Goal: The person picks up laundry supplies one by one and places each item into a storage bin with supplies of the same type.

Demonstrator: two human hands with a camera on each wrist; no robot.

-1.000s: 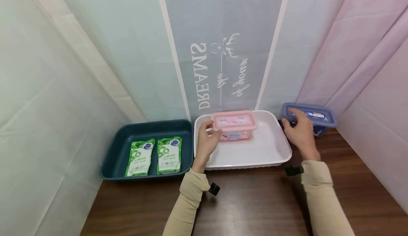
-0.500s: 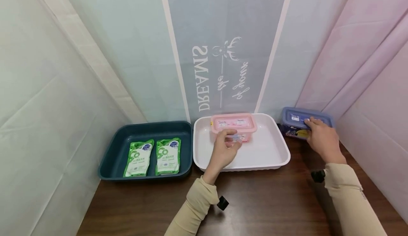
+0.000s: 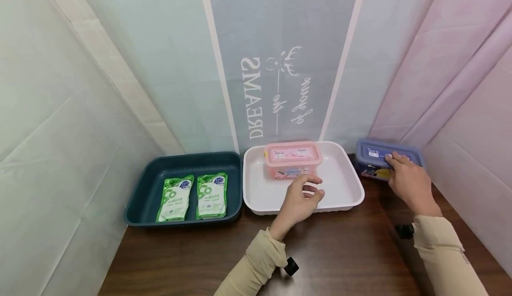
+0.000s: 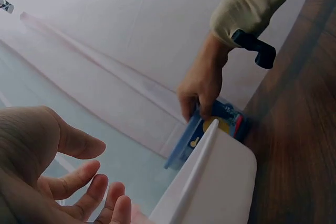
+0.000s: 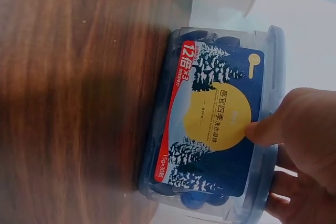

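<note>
At the far right, my right hand (image 3: 410, 187) grips a blue lidded tub of laundry capsules (image 3: 370, 158). In the right wrist view the thumb presses on the tub's dark label (image 5: 207, 114), with the fingers over its lid. My left hand (image 3: 298, 200) hovers above the front edge of a white tray (image 3: 340, 194), fingers loosely curved and holding nothing. Behind that hand, a pink lidded tub (image 3: 294, 154) stands upright in the tray's back part. The left wrist view shows the left hand (image 4: 58, 166) apart from the tray's wall.
A dark teal tray (image 3: 140, 198) to the left holds two green-and-white pouches (image 3: 174, 200). Fabric walls (image 3: 180, 65) enclose the back and sides of the wooden table (image 3: 332, 251). The blue tub stands close beside the white tray's right end.
My left hand has left the pink tub's side and moved right and toward me. My right hand has gone from above the blue tub's lid to gripping its front and top.
</note>
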